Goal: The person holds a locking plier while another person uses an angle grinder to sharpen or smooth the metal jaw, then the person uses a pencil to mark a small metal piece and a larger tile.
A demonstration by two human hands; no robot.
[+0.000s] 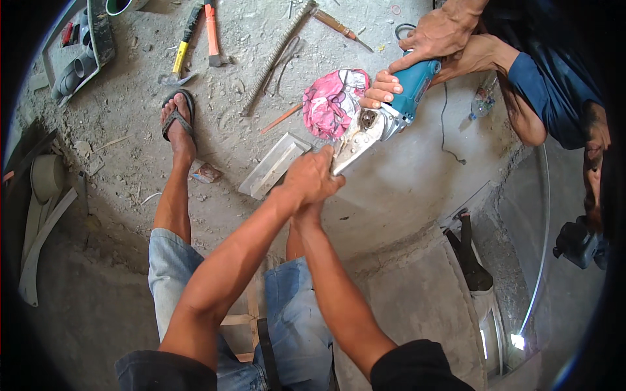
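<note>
My left hand [309,174] is closed on the near end of a pale flat piece [357,144] with a straight white edge and marks or holes in it. My right hand [309,212] sits just under my left, its fingers hidden. The far end of the piece meets the head of a teal angle grinder [412,85]. Another person's two hands, an upper hand [440,32] and a lower hand [383,90], grip that grinder. Whether its disc touches the piece, I cannot tell. A pink and white cloth [328,107] lies beside the piece. Left of my hands rests a rectangular plastering float [275,165].
A yellow-and-black hammer [179,57], an orange-handled hammer [212,36], a ribbed rod [277,60] and a screwdriver [336,26] lie on dusty concrete. A tray of pipe fittings [98,49] stands far left. A cord [444,124] trails right, near a plastic bottle [481,104].
</note>
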